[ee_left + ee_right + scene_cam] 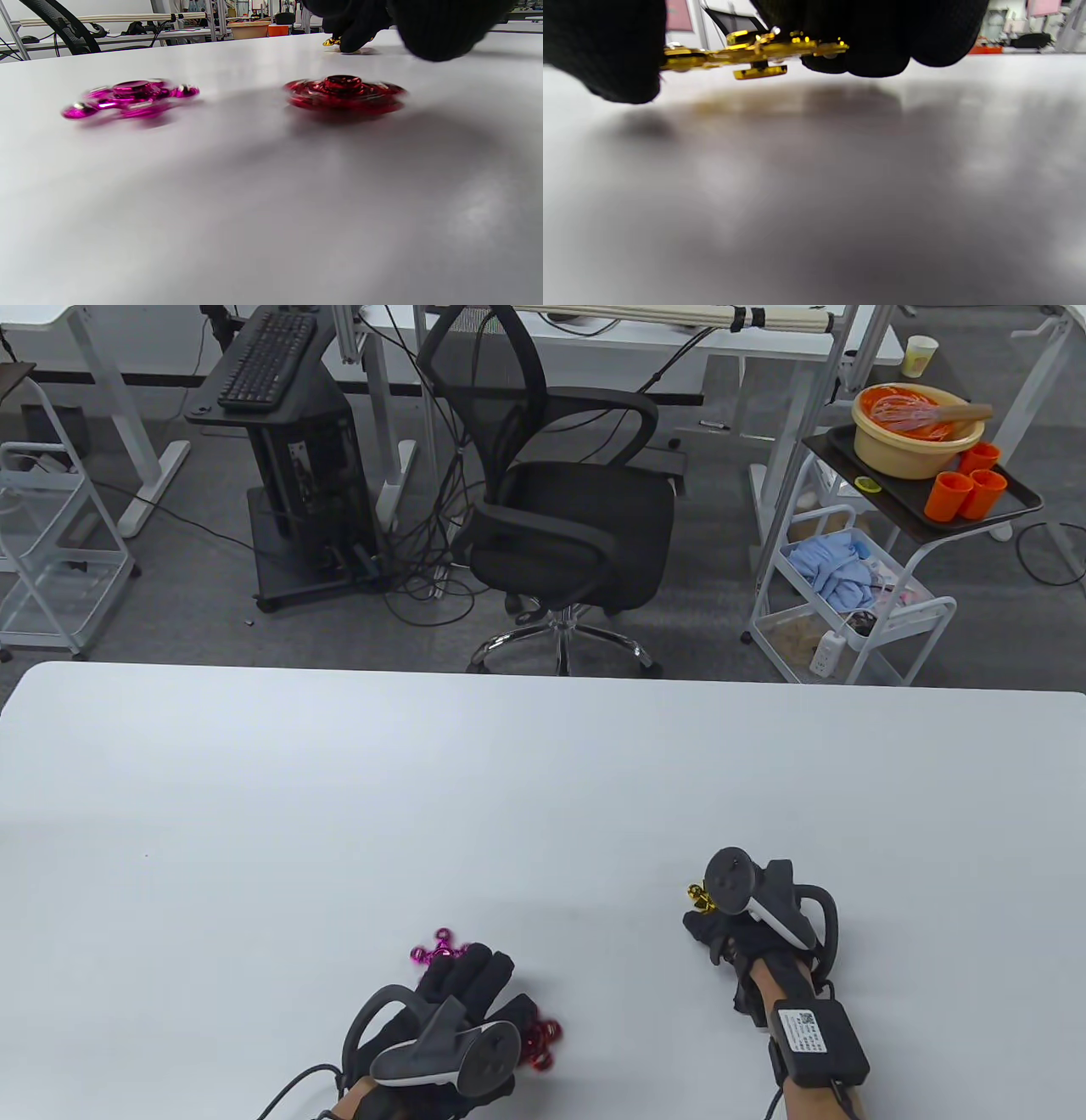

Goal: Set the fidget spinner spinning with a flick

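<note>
Three metal fidget spinners are on or near the white table (254, 780). A magenta spinner (437, 948) lies flat just beyond my left hand (475, 976); in the left wrist view (131, 97) it looks blurred. A red spinner (540, 1042) lies right of that hand and is blurred round as it spins (344, 94). My left hand hovers with its fingers (428, 25) above them, holding nothing. My right hand (708, 920) pinches a gold spinner (700, 897) between thumb (606, 55) and fingers (874, 46), a little above the table (755, 51).
Both hands are near the table's front edge, with bare white tabletop beyond them. Behind the table stand a black office chair (560, 509) and a white cart (848, 602) with an orange bowl (916, 428) and cups.
</note>
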Demonstrator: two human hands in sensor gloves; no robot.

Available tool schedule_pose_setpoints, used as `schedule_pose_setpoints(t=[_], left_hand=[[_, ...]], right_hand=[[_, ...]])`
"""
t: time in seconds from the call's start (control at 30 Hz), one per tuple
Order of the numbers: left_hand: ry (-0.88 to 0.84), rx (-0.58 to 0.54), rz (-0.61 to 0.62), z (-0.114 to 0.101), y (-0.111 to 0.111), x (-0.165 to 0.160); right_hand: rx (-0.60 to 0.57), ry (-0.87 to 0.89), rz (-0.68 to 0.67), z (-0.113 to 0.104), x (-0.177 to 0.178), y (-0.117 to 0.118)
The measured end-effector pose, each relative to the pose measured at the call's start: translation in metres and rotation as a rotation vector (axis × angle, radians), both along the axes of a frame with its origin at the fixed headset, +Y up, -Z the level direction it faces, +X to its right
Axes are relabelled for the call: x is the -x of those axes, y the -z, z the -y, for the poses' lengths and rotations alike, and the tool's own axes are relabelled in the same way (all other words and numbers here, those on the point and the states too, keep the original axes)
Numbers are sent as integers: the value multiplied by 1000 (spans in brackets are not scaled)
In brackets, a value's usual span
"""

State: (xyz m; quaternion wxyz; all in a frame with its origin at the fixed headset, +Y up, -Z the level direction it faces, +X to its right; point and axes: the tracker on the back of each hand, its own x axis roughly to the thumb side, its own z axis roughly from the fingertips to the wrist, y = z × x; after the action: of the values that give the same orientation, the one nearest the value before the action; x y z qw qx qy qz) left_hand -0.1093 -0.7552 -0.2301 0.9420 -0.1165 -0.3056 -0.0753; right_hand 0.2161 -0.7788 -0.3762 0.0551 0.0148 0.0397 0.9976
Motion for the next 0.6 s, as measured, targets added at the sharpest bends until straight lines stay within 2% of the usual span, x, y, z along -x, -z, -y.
schedule_pose_setpoints(t=[0.13, 0.27, 0.4, 0.6], left_hand=[[6, 4, -10, 2, 4, 2], [22, 4, -14, 3, 4, 3], [18, -6, -15, 2, 3, 2], [18, -12, -15, 2, 3, 2]], right_hand=[[-78, 133, -152, -22, 28, -26], [-122, 109, -300, -36, 57, -54], [-110, 115, -391, -35, 77, -71], [-61, 53, -471, -22, 92, -84]])
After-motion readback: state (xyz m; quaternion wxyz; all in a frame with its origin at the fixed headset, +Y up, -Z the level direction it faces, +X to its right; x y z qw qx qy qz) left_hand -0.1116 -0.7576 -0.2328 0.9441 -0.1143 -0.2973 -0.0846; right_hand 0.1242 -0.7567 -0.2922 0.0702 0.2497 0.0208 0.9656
